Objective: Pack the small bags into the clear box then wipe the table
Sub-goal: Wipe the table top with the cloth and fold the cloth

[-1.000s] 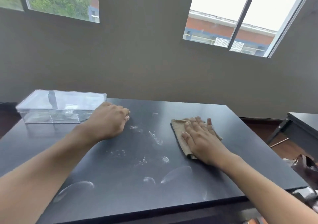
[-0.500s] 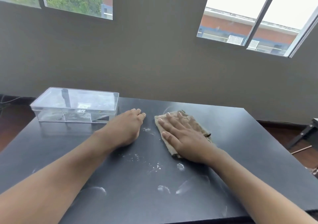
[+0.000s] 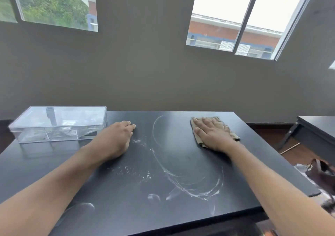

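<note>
The right hand point(image 3: 212, 133) lay flat, fingers spread, pressing a tan cloth point(image 3: 227, 129) onto the black table point(image 3: 172, 145) at about 1 o'clock from the table's centre, near the far edge. The left hand point(image 3: 116, 138) rested palm-down with fingers loosely together, holding nothing, at about 10 o'clock. Just beside it, at 9 o'clock from that hand, the clear box point(image 3: 58, 123) stood with its lid on at the far left corner; its contents were too blurred to tell. White powdery streaks point(image 3: 190, 185) curved across the middle and near side of the table, at 6 o'clock from the cloth.
</note>
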